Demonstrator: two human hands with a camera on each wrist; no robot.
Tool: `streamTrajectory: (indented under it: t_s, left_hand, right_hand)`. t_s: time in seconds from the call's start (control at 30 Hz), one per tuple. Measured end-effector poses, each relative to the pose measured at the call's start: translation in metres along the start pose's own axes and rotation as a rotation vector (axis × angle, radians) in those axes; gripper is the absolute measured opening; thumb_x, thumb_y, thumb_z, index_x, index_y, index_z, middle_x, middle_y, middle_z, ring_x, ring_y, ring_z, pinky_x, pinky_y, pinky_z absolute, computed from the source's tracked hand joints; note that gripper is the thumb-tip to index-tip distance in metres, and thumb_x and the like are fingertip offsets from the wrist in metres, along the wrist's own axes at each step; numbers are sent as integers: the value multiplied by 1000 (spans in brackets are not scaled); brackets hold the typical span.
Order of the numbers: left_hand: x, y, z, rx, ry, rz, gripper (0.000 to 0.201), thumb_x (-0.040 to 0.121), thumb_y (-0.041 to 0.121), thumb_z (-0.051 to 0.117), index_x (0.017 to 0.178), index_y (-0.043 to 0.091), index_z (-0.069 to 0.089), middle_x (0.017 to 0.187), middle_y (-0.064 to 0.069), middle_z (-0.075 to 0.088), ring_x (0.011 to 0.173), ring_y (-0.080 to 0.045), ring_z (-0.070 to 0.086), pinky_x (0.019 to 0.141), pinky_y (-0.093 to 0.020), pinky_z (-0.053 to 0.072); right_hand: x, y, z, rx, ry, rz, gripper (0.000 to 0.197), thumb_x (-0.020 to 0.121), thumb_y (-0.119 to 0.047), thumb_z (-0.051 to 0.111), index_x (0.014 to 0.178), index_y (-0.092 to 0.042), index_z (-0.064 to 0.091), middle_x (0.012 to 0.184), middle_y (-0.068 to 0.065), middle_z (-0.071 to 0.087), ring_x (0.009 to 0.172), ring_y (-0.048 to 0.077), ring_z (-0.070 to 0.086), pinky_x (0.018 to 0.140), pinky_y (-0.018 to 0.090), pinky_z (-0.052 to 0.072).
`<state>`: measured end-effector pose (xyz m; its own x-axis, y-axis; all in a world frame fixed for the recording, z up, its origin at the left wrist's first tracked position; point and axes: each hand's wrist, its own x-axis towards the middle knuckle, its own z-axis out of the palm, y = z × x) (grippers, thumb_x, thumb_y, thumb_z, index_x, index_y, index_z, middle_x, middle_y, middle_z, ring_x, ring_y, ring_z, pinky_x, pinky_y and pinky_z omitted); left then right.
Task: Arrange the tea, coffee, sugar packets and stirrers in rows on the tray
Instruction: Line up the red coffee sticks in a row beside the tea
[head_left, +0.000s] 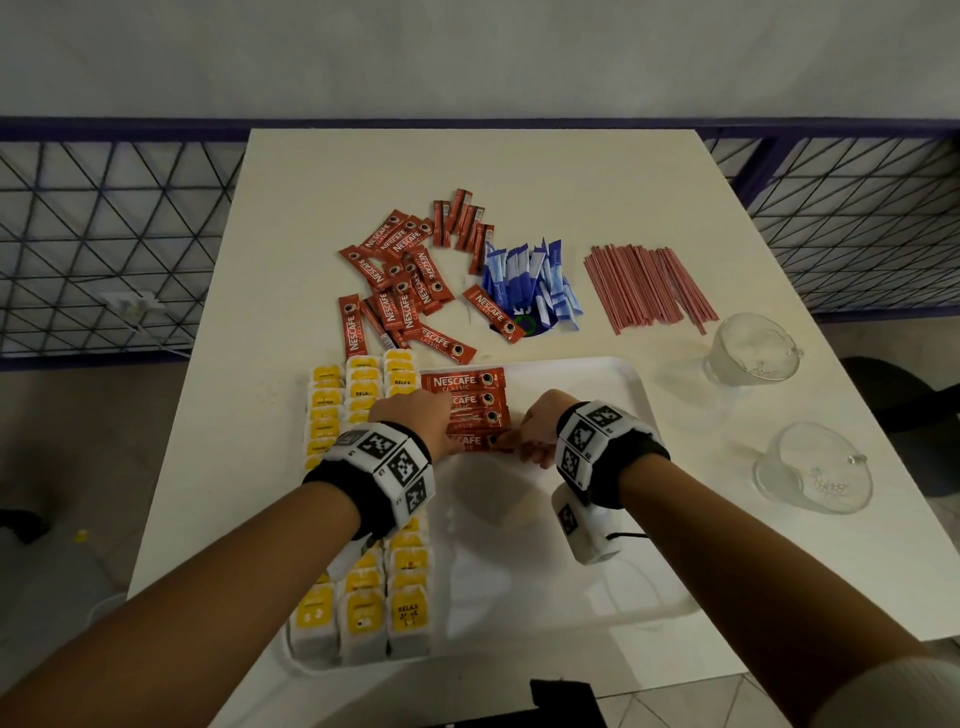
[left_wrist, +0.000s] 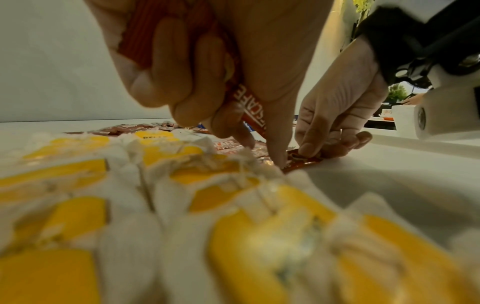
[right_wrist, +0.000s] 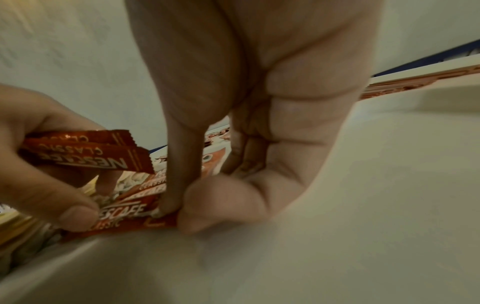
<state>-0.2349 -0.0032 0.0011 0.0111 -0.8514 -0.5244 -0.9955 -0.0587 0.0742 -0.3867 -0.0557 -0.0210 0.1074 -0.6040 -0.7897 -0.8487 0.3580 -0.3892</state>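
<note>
Right hand (head_left: 535, 427) pinching newest coffee sachet (head_left: 475, 442) onto tray (head_left: 613, 371), 3 o'clock of tea bags (head_left: 363, 608); left hand (head_left: 415, 415) clutching spare sachets (right_wrist: 85, 152); risk of nudging laid row askew.

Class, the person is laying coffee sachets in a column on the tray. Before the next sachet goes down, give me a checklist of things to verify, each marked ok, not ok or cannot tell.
1. Nearest sachet lies flat on the tray: cannot tell; the right hand pinches its end.
2. Spare sachets secure in the left hand grip: ok.
3. Placed sachets face the same way: ok.
4. Tray space nearer the person for more sachets: ok.
5. Tea bags undisturbed in their rows: ok.
6. Sugar sticks and stirrers on the tray: not ok, both on the table.
</note>
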Motion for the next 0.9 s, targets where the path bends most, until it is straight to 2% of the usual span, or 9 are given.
streamTrajectory:
  t_s: [0.07, 0.13, 0.37, 0.43, 0.57, 0.7, 0.8, 0.87, 0.9]
  left_hand:
    - [0, -1, 1, -14, 13, -3, 48, 85, 52, 56, 119, 18, 48, 117, -4, 59, 105, -25, 59, 87, -37, 48]
    - [0, -1, 2, -9, 15, -7, 48, 86, 51, 56, 119, 18, 47, 117, -3, 59, 105, -24, 59, 87, -37, 48]
    - [0, -3, 5, -2, 22, -14, 45, 86, 48, 56, 121, 20, 49, 119, -1, 59, 107, -23, 58, 85, -35, 47]
    - [1, -3, 5, -12, 19, -17, 45, 86, 48, 57, 121, 20, 49, 118, -1, 59, 107, -22, 58, 86, -35, 47]
    - [-2, -2, 2, -34, 15, -27, 48, 85, 50, 57, 122, 21, 50, 119, -1, 59, 107, -23, 58, 87, -35, 47]
    - [-7, -5, -4, -132, -20, -23, 51, 84, 54, 57, 120, 19, 51, 117, -3, 60, 105, -23, 58, 85, -33, 47]
    - [-15, -4, -11, -431, -68, 106, 40, 85, 44, 61, 119, 22, 57, 115, 1, 62, 105, -18, 57, 83, -22, 40]
    - [-21, -2, -14, -565, -116, 180, 37, 87, 36, 61, 121, 22, 58, 108, 6, 58, 103, -14, 54, 81, -17, 38]
    - [-23, 0, -15, -608, -136, 191, 34, 87, 35, 61, 118, 22, 59, 102, 5, 57, 96, -13, 54, 75, -17, 40]
  right_hand:
    - [2, 0, -1, 11, -8, 1, 28, 73, -28, 78, 64, -9, 60, 64, 6, 63, 61, 21, 57, 76, 35, 52]
    - [5, 0, -1, 29, -17, 7, 26, 74, -25, 78, 65, -8, 59, 62, 7, 62, 56, 19, 54, 65, 32, 49]
    - [8, -1, -2, 68, -61, 39, 27, 76, -21, 76, 63, -7, 57, 51, 5, 58, 48, 17, 51, 50, 26, 43]
    - [8, -1, -3, 72, -68, 41, 27, 76, -21, 75, 63, -7, 57, 48, 4, 58, 47, 17, 51, 49, 26, 42]
    - [6, 0, -6, 52, -83, 10, 24, 79, -21, 73, 66, -6, 58, 59, 6, 60, 50, 17, 52, 57, 28, 46]
    - [-10, -1, -18, 132, -58, -155, 18, 81, -17, 70, 84, -8, 55, 70, 6, 60, 57, 14, 55, 59, 25, 52]
    - [-26, -6, -22, 232, -118, -344, 33, 80, -14, 70, 105, -13, 50, 81, 3, 59, 64, 14, 58, 56, 24, 55]
    - [-35, -11, -22, 220, -161, -424, 28, 81, -12, 69, 103, -13, 52, 87, 0, 59, 68, 14, 59, 53, 21, 55]
    - [-38, -14, -21, 195, -167, -449, 23, 82, -12, 68, 100, -12, 54, 89, 1, 60, 69, 14, 60, 54, 21, 55]
